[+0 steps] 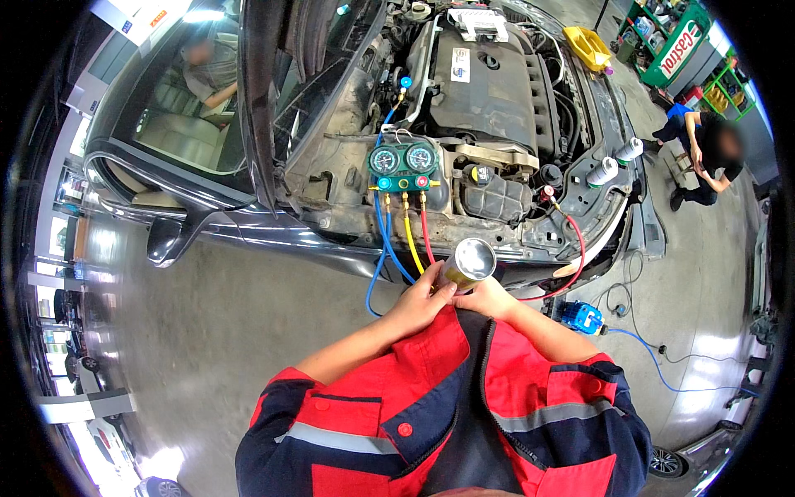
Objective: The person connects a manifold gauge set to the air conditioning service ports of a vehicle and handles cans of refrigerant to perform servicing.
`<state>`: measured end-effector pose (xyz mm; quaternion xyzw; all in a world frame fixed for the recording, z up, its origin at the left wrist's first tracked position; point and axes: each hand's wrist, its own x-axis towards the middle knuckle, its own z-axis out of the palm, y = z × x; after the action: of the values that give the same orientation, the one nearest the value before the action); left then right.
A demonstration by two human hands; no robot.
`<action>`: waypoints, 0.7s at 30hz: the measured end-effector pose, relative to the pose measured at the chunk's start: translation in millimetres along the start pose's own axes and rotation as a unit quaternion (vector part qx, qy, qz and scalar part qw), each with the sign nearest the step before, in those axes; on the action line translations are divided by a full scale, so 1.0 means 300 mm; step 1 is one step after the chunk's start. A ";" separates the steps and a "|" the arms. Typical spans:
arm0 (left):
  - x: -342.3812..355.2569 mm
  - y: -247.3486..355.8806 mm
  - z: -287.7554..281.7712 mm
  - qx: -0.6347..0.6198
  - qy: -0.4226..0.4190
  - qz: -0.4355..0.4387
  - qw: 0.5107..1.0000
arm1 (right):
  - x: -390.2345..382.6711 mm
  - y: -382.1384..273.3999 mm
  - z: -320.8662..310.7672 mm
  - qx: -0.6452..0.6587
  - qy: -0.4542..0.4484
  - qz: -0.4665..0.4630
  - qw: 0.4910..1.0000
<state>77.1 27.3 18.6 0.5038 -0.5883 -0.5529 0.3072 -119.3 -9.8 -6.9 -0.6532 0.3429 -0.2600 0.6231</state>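
A metal can point(474, 259) is in my left hand point(428, 296), its round silvery end facing up and tilted away from me. The fingers wrap the can's side. My right hand point(487, 300) is close against the can's lower part, its fingers hidden behind the can and my left hand. Beyond them a green gauge manifold point(403, 166) with two dials stands at the edge of the engine bay. Blue point(385, 236), yellow and red hoses hang from it. The yellow hose point(411, 240) runs down toward my hands, where its end is hidden.
The dark car's engine point(489, 91) lies under the raised hood point(286, 91). Two white cans point(602, 171) stand at the car's front. A blue pump point(582, 317) with cords is on the floor to the right. Another person point(704, 157) crouches at far right; someone sits inside the car.
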 end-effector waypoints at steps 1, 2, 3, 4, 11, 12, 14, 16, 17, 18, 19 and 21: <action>0.001 0.001 0.000 0.000 0.000 0.001 1.000 | 0.002 0.010 0.002 0.002 0.000 -0.002 1.000; 0.001 0.001 0.000 -0.001 0.001 0.003 1.000 | 0.002 0.016 0.003 0.003 0.000 -0.004 1.000; 0.001 0.002 0.000 0.001 0.001 0.001 1.000 | 0.002 0.018 0.003 0.004 -0.002 -0.003 1.000; 0.000 0.004 -0.001 0.002 0.002 -0.001 1.000 | 0.003 0.017 0.003 0.005 -0.004 -0.002 1.000; -0.004 0.027 -0.004 -0.001 0.003 0.000 1.000 | 0.006 -0.019 0.003 0.022 -0.006 0.003 1.000; -0.004 0.021 -0.004 0.000 0.004 0.003 1.000 | 0.006 -0.024 0.003 0.021 -0.005 0.004 1.000; -0.001 0.012 -0.003 0.002 0.005 0.009 1.000 | 0.005 -0.031 0.002 0.018 -0.002 0.006 1.000; 0.001 0.012 -0.004 -0.004 0.002 0.012 1.000 | 0.005 -0.032 0.002 0.027 -0.002 0.008 1.000; 0.001 0.014 -0.004 -0.007 0.000 0.013 1.000 | 0.005 -0.033 0.002 0.031 -0.002 0.008 0.999; 0.002 0.013 -0.003 -0.007 -0.001 0.011 1.000 | 0.004 -0.033 0.001 0.031 -0.001 0.008 0.999; 0.002 0.010 -0.003 -0.008 -0.001 0.010 1.000 | 0.004 -0.032 0.002 0.031 -0.001 0.007 0.999; 0.002 0.005 -0.003 -0.012 -0.001 0.006 1.000 | 0.003 -0.030 0.003 0.030 0.000 0.007 1.000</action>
<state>77.3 26.3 19.9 0.4963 -0.5850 -0.5584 0.3157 -116.9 -10.1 1.8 -0.6317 0.3394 -0.2659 0.6442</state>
